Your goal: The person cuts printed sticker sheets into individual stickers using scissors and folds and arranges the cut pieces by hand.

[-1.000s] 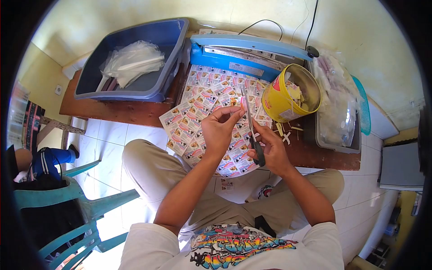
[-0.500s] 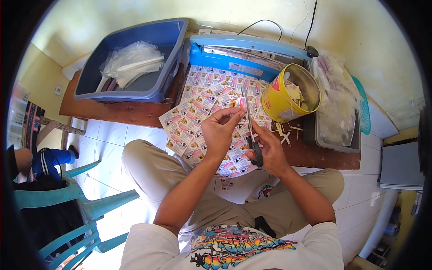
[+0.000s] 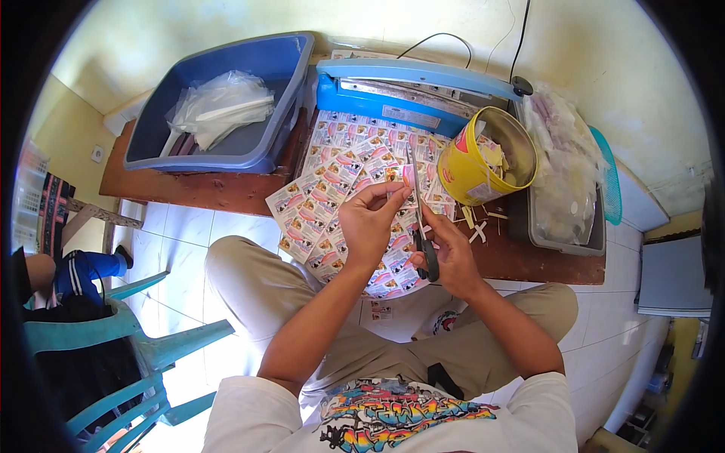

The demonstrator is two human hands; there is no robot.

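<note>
My left hand (image 3: 368, 223) pinches a small printed label (image 3: 399, 174) between thumb and fingertips. Beside it, my right hand (image 3: 449, 253) is closed on black-handled scissors (image 3: 426, 253), whose blades point away from me along the label's right edge. Under both hands lie overlapping sheets of printed labels (image 3: 306, 208) with pink, yellow and blue pictures. To the right of the blades stands a yellow tub (image 3: 464, 170) holding paper scraps. Thin offcuts (image 3: 478, 230) lie on the brown table just below the tub.
A blue sealer (image 3: 393, 106) with a long arm spans the back. At the left is a blue bin (image 3: 226, 161) with clear bags; at the right, a grey tray (image 3: 563, 245) of plastic packs. A green chair (image 3: 83, 328) and another person's leg (image 3: 94, 270) are at far left.
The scissors and my right hand have shifted very slightly to the left. My left hand keeps its pinch on the label, almost unmoved.
</note>
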